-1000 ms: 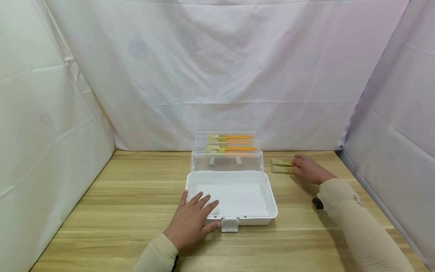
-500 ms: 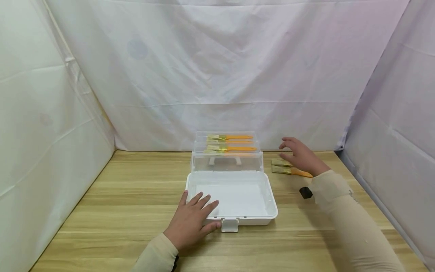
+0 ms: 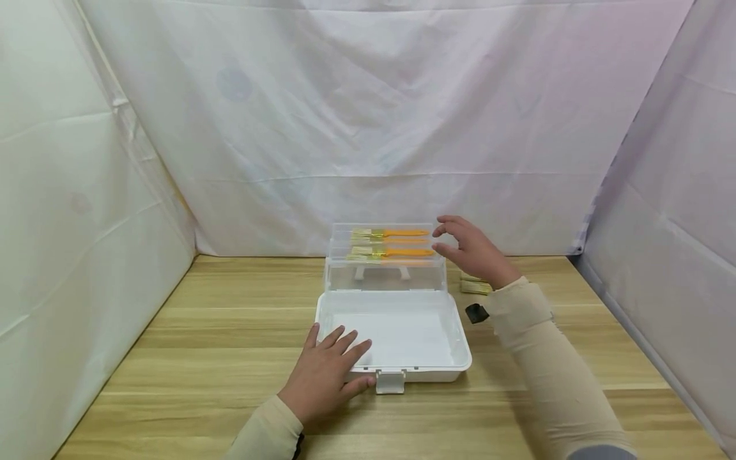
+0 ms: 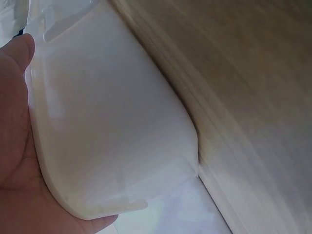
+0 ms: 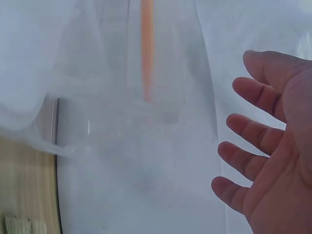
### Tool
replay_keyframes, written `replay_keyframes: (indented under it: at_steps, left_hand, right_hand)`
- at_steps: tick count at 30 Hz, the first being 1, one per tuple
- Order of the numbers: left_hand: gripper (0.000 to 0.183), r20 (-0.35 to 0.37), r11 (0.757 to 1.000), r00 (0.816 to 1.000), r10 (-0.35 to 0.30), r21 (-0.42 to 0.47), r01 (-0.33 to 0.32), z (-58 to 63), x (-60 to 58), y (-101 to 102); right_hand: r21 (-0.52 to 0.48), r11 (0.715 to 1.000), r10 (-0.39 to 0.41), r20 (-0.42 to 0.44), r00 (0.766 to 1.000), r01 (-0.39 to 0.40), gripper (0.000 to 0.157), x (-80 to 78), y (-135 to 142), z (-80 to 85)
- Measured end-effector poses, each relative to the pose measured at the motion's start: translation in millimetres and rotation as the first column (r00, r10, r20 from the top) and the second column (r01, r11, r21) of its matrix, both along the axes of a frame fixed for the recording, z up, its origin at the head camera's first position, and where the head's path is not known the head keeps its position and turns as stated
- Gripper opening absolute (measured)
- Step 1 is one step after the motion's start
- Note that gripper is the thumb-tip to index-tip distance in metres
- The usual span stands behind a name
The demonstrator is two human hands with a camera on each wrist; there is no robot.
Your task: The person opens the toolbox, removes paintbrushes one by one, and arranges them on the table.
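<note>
A white storage box [image 3: 402, 338] stands with its clear lid raised behind it. My left hand [image 3: 324, 377] rests with spread fingers on the box's front left corner; in the left wrist view, thumb and palm lie along the white wall [image 4: 112, 112]. Several paintbrushes with orange handles, one of them the upper paintbrush [image 3: 405, 233], lie in clear trays at the lid. My right hand [image 3: 474, 252], holding nothing, hovers just right of these trays with fingers apart. In the right wrist view, an orange handle [image 5: 147, 53] shows through clear plastic beside the right hand [image 5: 280, 131].
On the table right of the box lie two more paintbrushes [image 3: 475, 288], their handles hidden behind my right hand and sleeve. A white latch [image 3: 390, 382] hangs at the box's front. White cloth [image 3: 374, 128] hangs behind and on both sides of the wooden table [image 3: 241, 306].
My right hand has let go of the paintbrushes on the table, lifted, and moved left toward the trays. The left hand stays on the box corner.
</note>
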State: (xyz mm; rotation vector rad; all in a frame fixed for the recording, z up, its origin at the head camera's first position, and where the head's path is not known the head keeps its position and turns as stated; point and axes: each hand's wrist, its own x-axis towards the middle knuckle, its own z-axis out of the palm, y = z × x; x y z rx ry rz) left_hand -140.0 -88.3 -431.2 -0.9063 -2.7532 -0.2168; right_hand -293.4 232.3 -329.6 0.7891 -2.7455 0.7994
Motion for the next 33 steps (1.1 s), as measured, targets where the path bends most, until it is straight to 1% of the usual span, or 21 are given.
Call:
replay_keyframes:
  at_steps: [7, 13, 17, 21, 25, 28, 33]
  left_hand:
    - [0.062, 0.004, 1.000, 1.000, 0.000, 0.004, 0.000, 0.6, 1.0, 1]
    - [0.062, -0.002, 1.000, 1.000, 0.000, 0.012, 0.000, 0.7, 1.6, 1]
    - [0.062, 0.002, 1.000, 1.000, 0.004, 0.009, -0.004, 0.9, 1.4, 2]
    - [0.062, 0.013, 1.000, 1.000, 0.008, 0.002, -0.008, 0.8, 1.1, 2]
    - [0.062, 0.016, 1.000, 1.000, 0.011, -0.006, -0.011, 0.4, 1.1, 3]
    - [0.062, 0.014, 1.000, 1.000, 0.008, 0.001, -0.008, 0.5, 1.5, 2]
    - [0.061, 0.007, 1.000, 1.000, 0.001, 0.016, -0.001, 1.3, 2.2, 2]
  right_hand:
    - [0.004, 1.000, 0.015, 0.010, 1.000, -0.015, 0.026, -8.2, -14, -2.5]
    - [-0.001, 1.000, 0.025, 0.069, 0.997, -0.025, 0.027, -16.7, -25, -5.9]
    - [0.002, 1.000, 0.029, 0.105, 0.994, -0.029, 0.023, -18.7, -32, -6.1]
    - [0.029, 0.999, 0.030, 0.127, 0.991, -0.034, 0.023, -17.2, -36, -3.6]
    - [0.062, 0.997, 0.039, 0.123, 0.992, -0.047, 0.028, -14.7, -41, 1.4]
    - [0.079, 0.995, 0.048, 0.108, 0.993, -0.057, 0.029, -14.9, -45, 4.8]
    - [0.107, 0.990, 0.079, 0.089, 0.993, -0.088, 0.026, -21.6, -52, 5.2]
